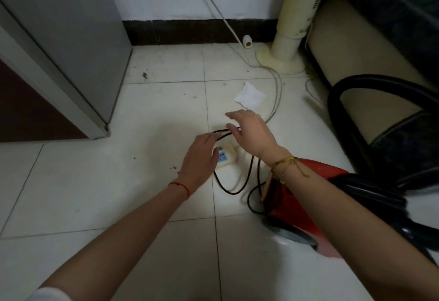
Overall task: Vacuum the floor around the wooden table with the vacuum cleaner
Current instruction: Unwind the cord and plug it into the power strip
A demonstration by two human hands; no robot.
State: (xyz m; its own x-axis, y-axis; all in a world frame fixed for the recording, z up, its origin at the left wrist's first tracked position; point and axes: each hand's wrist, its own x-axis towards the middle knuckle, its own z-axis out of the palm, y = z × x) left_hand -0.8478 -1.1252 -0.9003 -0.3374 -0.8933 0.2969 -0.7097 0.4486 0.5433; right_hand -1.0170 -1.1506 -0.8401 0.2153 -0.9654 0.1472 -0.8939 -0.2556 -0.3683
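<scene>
Vacuum cleaner [299, 203], red, sits under the right forearm. Its black cord [228, 190] loops between both hands over a power strip [225, 155]. Left hand [199, 158] and right hand [249, 132]: grip unclear. Tissue [250, 97] beyond the right hand; grey cabinet [64, 46] far left; open tiles [95, 182] left.

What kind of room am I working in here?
Probably a lived-in home room, a corner by the wall: pale floor tiles, a grey fridge-like cabinet, a cream tower fan, and a power strip on the floor beside the red vacuum cleaner.
</scene>
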